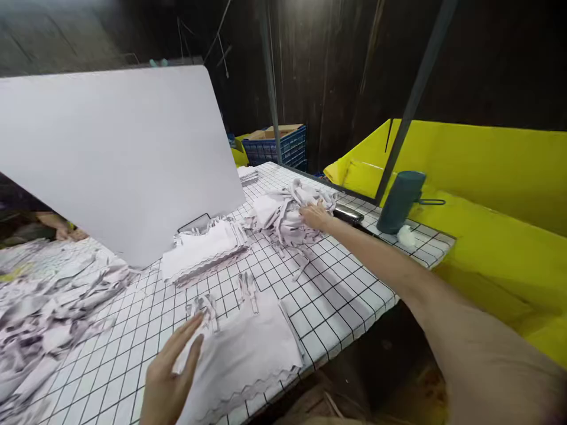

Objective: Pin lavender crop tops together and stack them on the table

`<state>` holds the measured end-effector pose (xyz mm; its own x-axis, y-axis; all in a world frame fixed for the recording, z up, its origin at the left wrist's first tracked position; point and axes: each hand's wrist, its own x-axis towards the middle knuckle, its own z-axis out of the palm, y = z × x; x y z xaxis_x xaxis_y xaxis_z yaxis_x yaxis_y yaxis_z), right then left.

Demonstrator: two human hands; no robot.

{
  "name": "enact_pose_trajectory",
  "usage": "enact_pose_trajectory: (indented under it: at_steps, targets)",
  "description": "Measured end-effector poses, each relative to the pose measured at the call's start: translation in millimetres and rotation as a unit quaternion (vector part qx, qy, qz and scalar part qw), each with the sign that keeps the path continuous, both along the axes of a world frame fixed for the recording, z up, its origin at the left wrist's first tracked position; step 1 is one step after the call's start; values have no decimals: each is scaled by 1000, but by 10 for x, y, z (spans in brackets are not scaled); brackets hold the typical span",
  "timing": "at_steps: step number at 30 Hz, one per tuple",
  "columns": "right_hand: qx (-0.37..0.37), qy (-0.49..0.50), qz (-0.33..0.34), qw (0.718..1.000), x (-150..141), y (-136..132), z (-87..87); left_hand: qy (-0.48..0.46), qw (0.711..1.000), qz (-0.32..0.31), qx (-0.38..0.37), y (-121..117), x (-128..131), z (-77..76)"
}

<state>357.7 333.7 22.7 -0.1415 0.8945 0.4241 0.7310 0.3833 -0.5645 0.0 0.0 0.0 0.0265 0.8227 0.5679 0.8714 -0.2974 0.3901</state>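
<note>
My left hand [170,375] is at the near edge, thumb and fingers apart. It rests beside the left side of a white fabric stack [252,342] with zigzag edges and thin strips at its far end. My right hand [315,216] reaches across the table to a loose heap of white fabric pieces [279,215], its fingers closed on the heap's right side; the fingertips are partly hidden in the cloth. Another neat stack of white fabric [204,251] lies between the heap and the white board.
A large white board [119,153] stands on the grid-patterned table [336,301]. Scraps [57,313] cover the left, where another person's hand [62,227] shows. A dark green mug [401,200] and a shiny dark object [348,213] sit right, before yellow sheeting [487,165].
</note>
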Motion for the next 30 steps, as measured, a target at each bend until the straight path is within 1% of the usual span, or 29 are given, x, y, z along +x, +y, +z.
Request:
enact_pose_trajectory:
  at_steps: [2, 4, 7, 9, 10, 11, 13, 15, 17, 18, 19, 21, 23, 25, 28, 29, 30]
  targets:
    - [26, 9, -5, 1000, 28, -30, 166, -1, 1000, -25, -18, -28, 8, 8]
    - [54, 27, -4, 998, 66, -63, 399, -29, 998, -23, -47, -36, -3, 17]
    - [101, 72, 4, 992, 109, -146, 893, -120, 986, 31, -109, 17, -11, 67]
    - [116, 154, 59, 980, 77, -253, 1241, -200, 967, 38, -152, 99, 63, 158]
    - [114, 192, 93, 970, 33, -327, 1395, -243, 954, 23, -174, 148, 134, 226]
    - [102, 224, 125, 961, -30, -413, 1524, -288, 937, -6, -199, 200, 226, 305]
    - [59, 251, 163, 952, -202, -612, 1704, -369, 898, -75, -228, 311, 447, 485]
    - [12, 258, 183, 949, -406, -824, 1791, -435, 860, -125, -234, 439, 669, 659]
    - [-32, 266, 216, 939, -617, -1026, 1825, -483, 827, -171, -231, 597, 847, 804]
    - [-58, 269, 237, 932, -720, -1116, 1834, -502, 815, -188, -219, 687, 913, 865]
    - [-89, 273, 260, 922, -819, -1196, 1844, -518, 809, -191, -199, 779, 961, 919]
    - [-153, 280, 301, 899, -992, -1317, 1868, -537, 813, -188, -128, 953, 1001, 1019]
    - [-195, 282, 331, 879, -1108, -1383, 1899, -534, 816, -205, -85, 1076, 962, 1110]
    - [-220, 250, 370, 867, -1146, -1397, 1921, -539, 809, -217, -92, 1121, 845, 1193]
    - [-236, 129, 419, 867, -1102, -1343, 1885, -583, 781, -190, -120, 1058, 568, 1291]
    - [-238, 98, 425, 868, -1087, -1311, 1846, -597, 771, -181, -128, 1016, 467, 1317]
    - [-242, 88, 425, 868, -1083, -1276, 1794, -608, 761, -175, -141, 972, 368, 1340]
